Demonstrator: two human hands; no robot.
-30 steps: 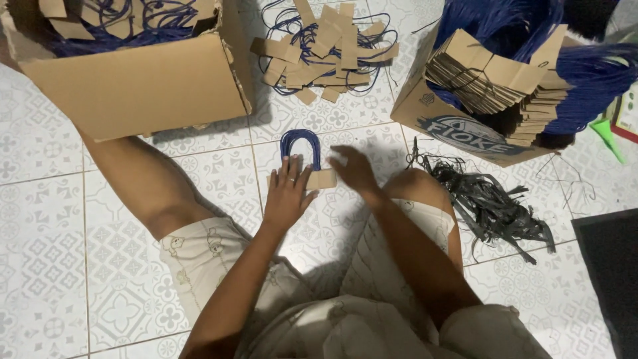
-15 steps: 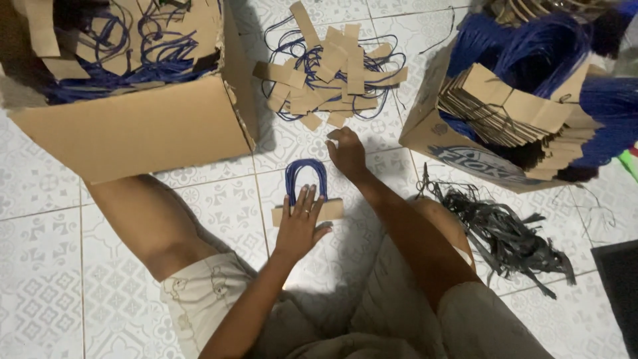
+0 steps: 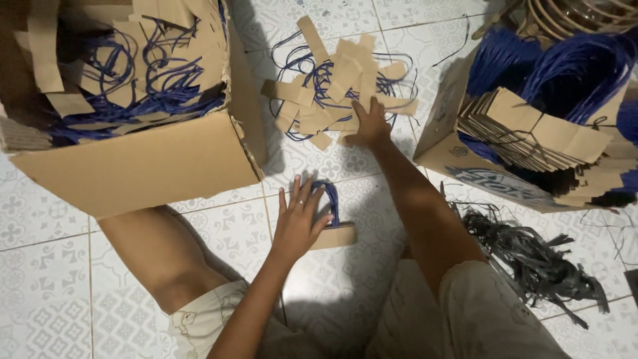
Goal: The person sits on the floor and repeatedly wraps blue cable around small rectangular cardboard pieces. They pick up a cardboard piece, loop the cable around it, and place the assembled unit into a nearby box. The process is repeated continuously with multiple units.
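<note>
The left hand point(image 3: 297, 226) lay flat, fingers spread, pinning a blue-corded handle point(image 3: 330, 219) to the near floor tiles point(image 3: 53, 299) — the right hand point(image 3: 369, 126) reached far, fingers pressing into the loose handle pile point(image 3: 332, 86).

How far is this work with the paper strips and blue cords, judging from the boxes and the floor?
The left box already holds many loose blue-cord handles with paper strips. In hand: the left hand presses one handle flat on the tiles while the right hand reaches into the floor pile. That pile and the bundles in the right box remain.
</note>
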